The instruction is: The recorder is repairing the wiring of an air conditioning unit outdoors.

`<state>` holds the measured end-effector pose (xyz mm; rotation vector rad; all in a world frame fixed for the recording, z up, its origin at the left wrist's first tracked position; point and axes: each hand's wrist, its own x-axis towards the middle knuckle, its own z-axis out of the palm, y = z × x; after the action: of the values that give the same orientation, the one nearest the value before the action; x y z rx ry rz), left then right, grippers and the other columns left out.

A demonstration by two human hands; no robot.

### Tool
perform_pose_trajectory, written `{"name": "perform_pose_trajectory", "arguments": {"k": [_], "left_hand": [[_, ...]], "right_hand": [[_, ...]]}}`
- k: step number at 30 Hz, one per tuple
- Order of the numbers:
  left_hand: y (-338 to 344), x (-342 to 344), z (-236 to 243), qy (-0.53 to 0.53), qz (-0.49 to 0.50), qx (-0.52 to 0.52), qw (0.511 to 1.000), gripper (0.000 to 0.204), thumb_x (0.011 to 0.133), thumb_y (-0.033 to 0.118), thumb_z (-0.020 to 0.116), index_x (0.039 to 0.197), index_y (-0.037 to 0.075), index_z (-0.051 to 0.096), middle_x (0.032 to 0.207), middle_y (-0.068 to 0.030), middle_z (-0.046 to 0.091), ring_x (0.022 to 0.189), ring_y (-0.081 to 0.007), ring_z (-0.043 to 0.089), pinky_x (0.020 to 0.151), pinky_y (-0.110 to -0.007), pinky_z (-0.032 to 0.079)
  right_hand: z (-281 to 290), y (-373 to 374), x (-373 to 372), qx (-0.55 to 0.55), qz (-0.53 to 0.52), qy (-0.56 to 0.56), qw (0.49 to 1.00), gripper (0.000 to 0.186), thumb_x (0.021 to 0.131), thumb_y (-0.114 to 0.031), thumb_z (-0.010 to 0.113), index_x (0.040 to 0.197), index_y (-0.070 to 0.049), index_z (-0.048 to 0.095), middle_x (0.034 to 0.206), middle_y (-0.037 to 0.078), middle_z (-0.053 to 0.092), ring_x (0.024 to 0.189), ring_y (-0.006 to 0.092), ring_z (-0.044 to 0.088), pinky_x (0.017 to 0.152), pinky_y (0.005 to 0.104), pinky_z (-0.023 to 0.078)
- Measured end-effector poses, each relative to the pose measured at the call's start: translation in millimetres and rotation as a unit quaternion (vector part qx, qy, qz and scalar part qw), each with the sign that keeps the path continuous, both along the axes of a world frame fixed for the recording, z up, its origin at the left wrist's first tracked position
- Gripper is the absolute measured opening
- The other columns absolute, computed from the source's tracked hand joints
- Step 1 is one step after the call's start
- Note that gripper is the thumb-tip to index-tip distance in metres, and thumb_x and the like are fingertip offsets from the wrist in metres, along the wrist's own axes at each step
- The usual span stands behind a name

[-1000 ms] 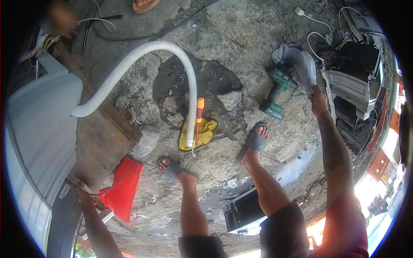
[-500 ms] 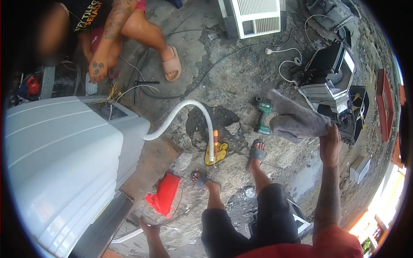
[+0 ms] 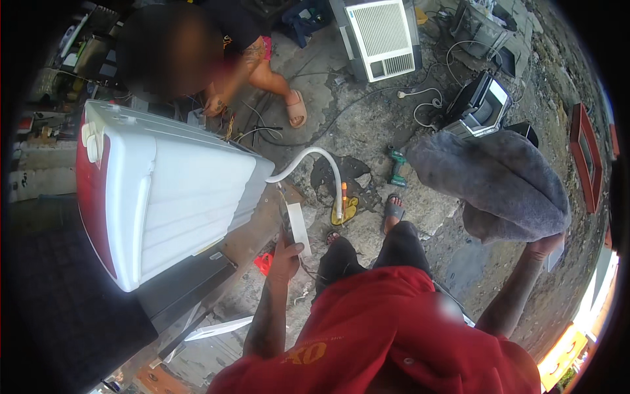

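Note:
My right hand [image 3: 546,245] grips a grey cloth [image 3: 492,180] by its lower right edge and holds it up over the ground at my right. In my left hand [image 3: 285,257], the fingers are closed around a narrow white rectangular piece [image 3: 299,226], with a thin dark wire hanging below. Just beyond that hand, a white washing machine [image 3: 197,184] with a red end panel lies on its side on a wooden support. From it a white hose [image 3: 315,152] arches down to a yellow cloth [image 3: 350,213], where an orange-handled screwdriver [image 3: 344,192] stands out.
A green cordless drill [image 3: 397,167] lies beyond my feet. A window air conditioner [image 3: 382,39] stands far ahead, with an opened dark unit [image 3: 482,108] to its right. Another person's hand [image 3: 215,105] is at wires behind the washing machine. A red cloth [image 3: 264,262] lies left.
My left hand has risen from the lower edge and now shows the white piece. The grey cloth has come up, closer and further right. The other person leans further over, and the view has shifted.

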<state>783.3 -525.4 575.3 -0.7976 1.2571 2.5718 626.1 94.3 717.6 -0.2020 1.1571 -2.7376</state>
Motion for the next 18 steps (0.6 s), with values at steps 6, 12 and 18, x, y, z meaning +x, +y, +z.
{"name": "perform_pose_trajectory", "arguments": {"k": [6, 12, 18], "left_hand": [[20, -85, 116, 0.147, -0.100, 0.034, 0.983, 0.105, 0.061, 0.027, 0.094, 0.147, 0.007, 0.037, 0.122, -0.0030, 0.057, 0.108, -0.0181, 0.060, 0.091, -0.033, 0.052], [24, -96, 139, 0.166, -0.107, 0.036, 0.980, 0.068, 0.074, 0.005, 0.084, 0.133, 0.003, 0.050, 0.115, -0.0047, 0.064, 0.105, -0.0193, 0.063, 0.092, -0.034, 0.051], [49, -94, 167, 0.164, -0.076, 0.100, 0.978, 0.057, 0.077, -0.005, 0.077, 0.129, 0.000, 0.054, 0.117, -0.0082, 0.066, 0.106, -0.0223, 0.065, 0.092, -0.037, 0.051]], "right_hand": [[-54, -158, 90, 0.060, -0.349, -0.217, 0.910, 0.047, 0.102, -0.027, 0.050, 0.141, -0.001, 0.048, 0.140, 0.018, 0.054, 0.131, 0.0289, 0.051, 0.112, 0.0422, 0.041], [-51, -219, 127, 0.023, -0.217, -0.183, 0.959, 0.048, 0.102, -0.028, 0.050, 0.142, -0.001, 0.046, 0.140, 0.017, 0.054, 0.129, 0.0277, 0.052, 0.110, 0.0416, 0.043], [-56, -206, 138, 0.013, -0.116, -0.147, 0.982, 0.050, 0.102, -0.028, 0.051, 0.143, 0.000, 0.044, 0.139, 0.016, 0.054, 0.127, 0.0266, 0.054, 0.108, 0.0410, 0.045]]}}
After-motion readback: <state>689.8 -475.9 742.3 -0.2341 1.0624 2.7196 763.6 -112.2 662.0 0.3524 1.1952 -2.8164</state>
